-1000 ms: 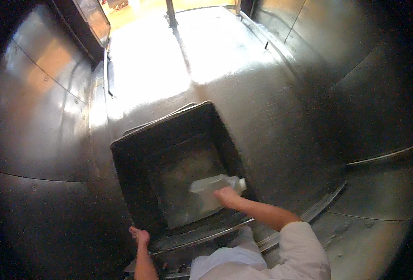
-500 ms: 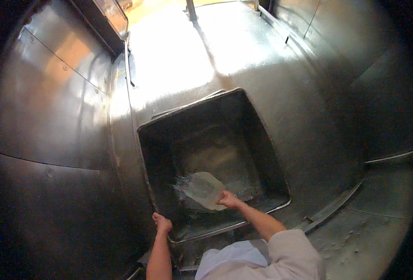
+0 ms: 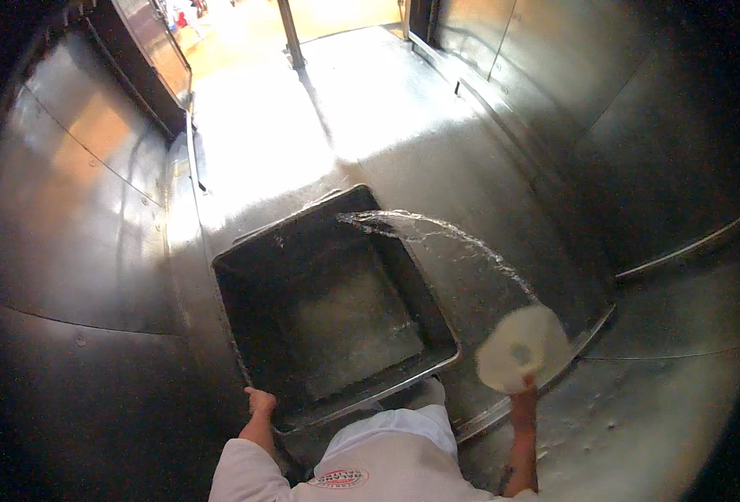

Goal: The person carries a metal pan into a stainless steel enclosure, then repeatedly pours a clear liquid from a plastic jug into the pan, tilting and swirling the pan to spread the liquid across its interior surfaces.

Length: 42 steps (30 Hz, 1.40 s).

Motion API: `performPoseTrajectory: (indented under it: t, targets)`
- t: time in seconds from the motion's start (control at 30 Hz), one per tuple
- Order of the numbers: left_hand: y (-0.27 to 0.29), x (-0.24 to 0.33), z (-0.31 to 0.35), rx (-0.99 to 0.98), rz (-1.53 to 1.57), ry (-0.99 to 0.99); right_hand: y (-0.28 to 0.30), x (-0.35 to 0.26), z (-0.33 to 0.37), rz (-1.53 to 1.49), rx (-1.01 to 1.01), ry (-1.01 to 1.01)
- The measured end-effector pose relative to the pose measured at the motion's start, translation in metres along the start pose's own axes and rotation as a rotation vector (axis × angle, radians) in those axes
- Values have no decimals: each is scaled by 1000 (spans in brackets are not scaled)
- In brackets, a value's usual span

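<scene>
My right hand [image 3: 523, 386] has its fingers clamped on a white jug [image 3: 520, 347], my left hand [image 3: 259, 400] grips the near rim of the big metal bin [image 3: 244, 335], and flying water [image 3: 437, 230] could wet the floor [image 3: 437, 167], making me slip.

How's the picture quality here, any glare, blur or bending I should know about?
Head view: strong glare washes out the wet floor near the top; the tub interior is dim. The white container in the right hand and the water arc are motion-blurred. Fisheye bends the metal walls, and the corners go black.
</scene>
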<state>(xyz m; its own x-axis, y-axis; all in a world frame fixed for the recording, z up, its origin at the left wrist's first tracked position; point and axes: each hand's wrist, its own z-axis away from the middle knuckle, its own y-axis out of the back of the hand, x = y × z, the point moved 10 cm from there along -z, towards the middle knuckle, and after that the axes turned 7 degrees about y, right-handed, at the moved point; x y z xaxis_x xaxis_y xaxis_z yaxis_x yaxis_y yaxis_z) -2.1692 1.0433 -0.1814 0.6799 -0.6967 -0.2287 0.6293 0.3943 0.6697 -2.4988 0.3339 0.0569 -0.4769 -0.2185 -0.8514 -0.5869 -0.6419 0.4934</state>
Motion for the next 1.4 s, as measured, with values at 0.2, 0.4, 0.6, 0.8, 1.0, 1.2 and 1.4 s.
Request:
performPoseTrajectory:
  t: [0.2,0.4,0.6,0.8,1.0,1.2,1.4]
  targets:
    - [-5,5,-7,150,89,221,202,118,94,331,402,-403]
    - [-29,-25,-47,136,143,386,148,298,-42,717,-221,-688]
    - [-7,30,-50,226,136,374,-122,138,-549,619,-180,-148]
    - [-19,-8,-15,209,111,303,-248,-126,-675,273,-385,-31]
    - [10,27,56,481,29,208,-358,-191,-410,529,-946,606]
    - [-151,134,96,61,65,-656,-462,-109,-151,498,-1041,827]
    - [-170,152,214,-356,17,-828,-524,132,-140,1162,-990,714]
